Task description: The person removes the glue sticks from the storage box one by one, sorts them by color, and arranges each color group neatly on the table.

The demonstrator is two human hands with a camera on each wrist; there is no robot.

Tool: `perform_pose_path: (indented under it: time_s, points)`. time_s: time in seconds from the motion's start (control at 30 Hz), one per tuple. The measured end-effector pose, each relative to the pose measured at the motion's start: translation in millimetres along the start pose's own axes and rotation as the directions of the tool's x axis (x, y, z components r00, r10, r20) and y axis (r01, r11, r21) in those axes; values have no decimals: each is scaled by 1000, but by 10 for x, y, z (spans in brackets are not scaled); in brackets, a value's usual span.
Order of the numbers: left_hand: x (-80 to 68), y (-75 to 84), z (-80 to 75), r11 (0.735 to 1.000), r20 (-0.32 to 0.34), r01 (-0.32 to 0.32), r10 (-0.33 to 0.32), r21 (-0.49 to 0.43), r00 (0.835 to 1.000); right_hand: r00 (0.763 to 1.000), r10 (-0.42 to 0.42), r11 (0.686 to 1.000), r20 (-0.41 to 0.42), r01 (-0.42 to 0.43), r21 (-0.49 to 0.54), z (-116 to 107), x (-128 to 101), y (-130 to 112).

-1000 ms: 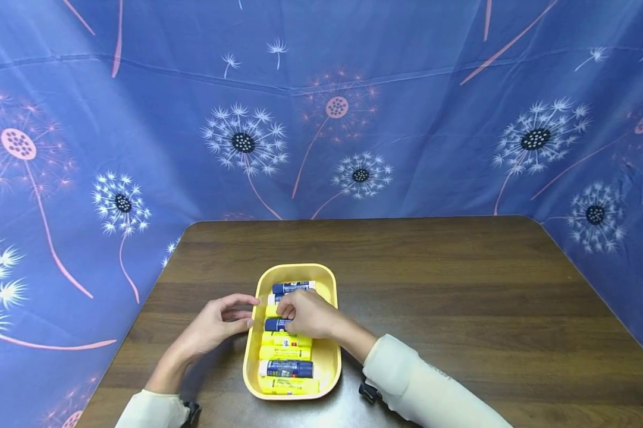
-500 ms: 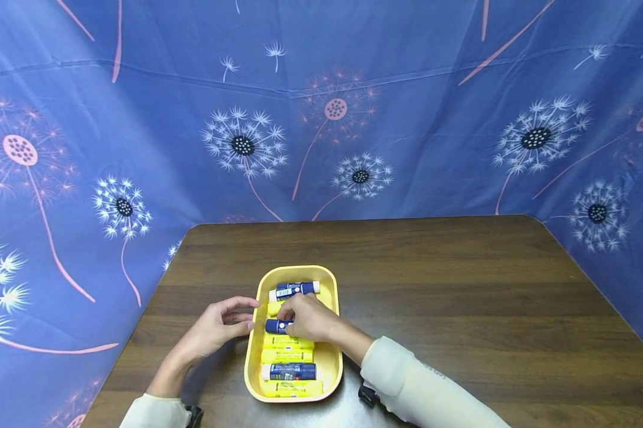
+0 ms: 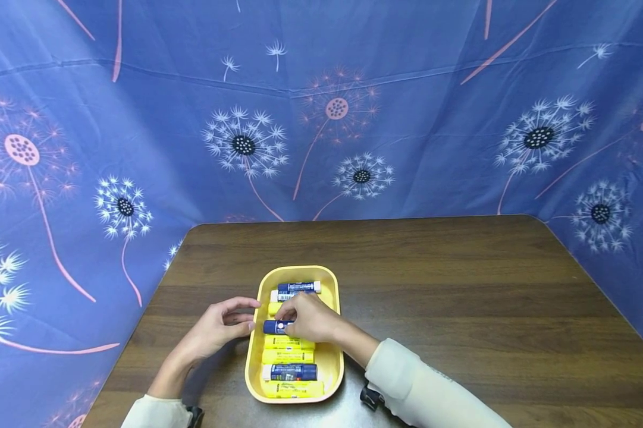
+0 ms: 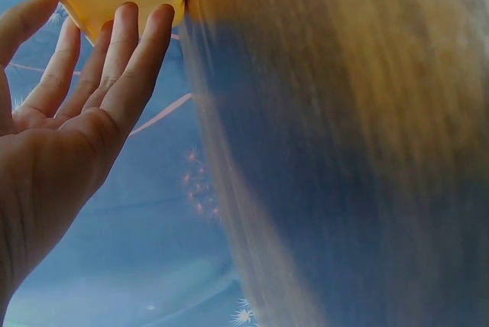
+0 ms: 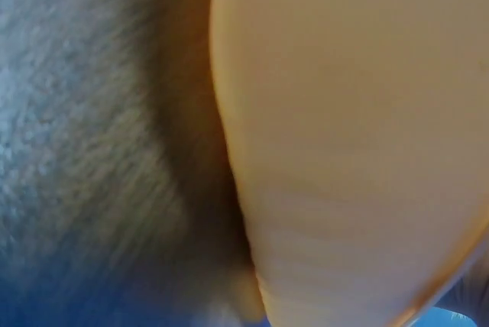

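A yellow tray (image 3: 329, 380) on the table holds a column of glue sticks lying crosswise, some yellow and some dark blue. My right hand (image 3: 313, 319) reaches in over the tray's right side in the head view, thumb and fingers pinching a blue glue stick (image 3: 275, 327) near the middle; the hand covers its right part. My left hand (image 3: 219, 324) is at the tray's left rim, fingers spread and lightly bent, fingertips at the outer wall. In the left wrist view the left hand (image 4: 84, 121) has its fingertips by the tray. The right wrist view shows mostly the tray's outer wall (image 5: 351, 128).
Above the pinched stick lie two blue glue sticks with white ends (image 3: 303, 287) and a partly hidden yellow one (image 3: 273, 308). Below it are yellow sticks (image 3: 288, 356) and another blue one (image 3: 290, 372). A dandelion-print blue cloth (image 3: 423, 107) hangs behind the brown table (image 3: 460, 309).
The right hand has drawn slightly back toward me, showing more of the upper blue glue sticks. The pinched blue stick has shifted slightly left. My left hand stays at the rim.
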State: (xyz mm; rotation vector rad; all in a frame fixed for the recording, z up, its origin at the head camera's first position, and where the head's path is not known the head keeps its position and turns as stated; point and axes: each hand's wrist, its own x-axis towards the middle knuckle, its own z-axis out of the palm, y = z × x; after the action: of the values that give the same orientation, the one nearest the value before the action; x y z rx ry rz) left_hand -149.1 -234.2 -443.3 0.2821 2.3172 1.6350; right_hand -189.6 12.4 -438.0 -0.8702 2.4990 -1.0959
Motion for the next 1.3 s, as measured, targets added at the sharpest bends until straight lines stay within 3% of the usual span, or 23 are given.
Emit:
perform_pose_path:
  time_s: [0.37, 0.5, 0.63, 0.77, 0.93, 1.0, 1.17, 1.23, 1.3]
  points:
    - [-6, -10, 5, 1000, -4, 1, -1, 12, 1000, 998, 21, 990, -66, -12, 143, -146, -48, -63]
    - [1, -14, 12, 1000, -4, -9, 9, 7, 1000, 989, 36, 979, -145, -5, 205, -297, -70, -86]
    - [8, -9, 21, 1000, 1, -8, 8, -3, 1000, 963, 98, 958, -252, -23, 286, -489, -98, -75]
    - [1, -8, 18, 1000, -5, -1, 1, -4, 1000, 913, 181, 919, -365, -25, 394, -665, -110, 19]
    - [-4, -12, 2, 1000, -4, -7, 7, -7, 1000, 814, 319, 864, -486, -38, 503, -806, -133, 257]
    - [-4, -12, -3, 1000, -4, -9, 9, -9, 1000, 776, 388, 831, -498, -61, 552, -828, -144, 382]
    - [-4, -23, -7, 1000, 0, 0, 0, -11, 1000, 712, 525, 750, -467, -127, 649, -811, -189, 679]
    - [-5, -27, -6, 1000, 2, 0, 0, -10, 1000, 685, 560, 734, -466, -149, 662, -780, -212, 771]
    - [-6, -31, -6, 1000, 3, -5, 5, -8, 1000, 653, 580, 743, -487, -178, 645, -736, -231, 846]
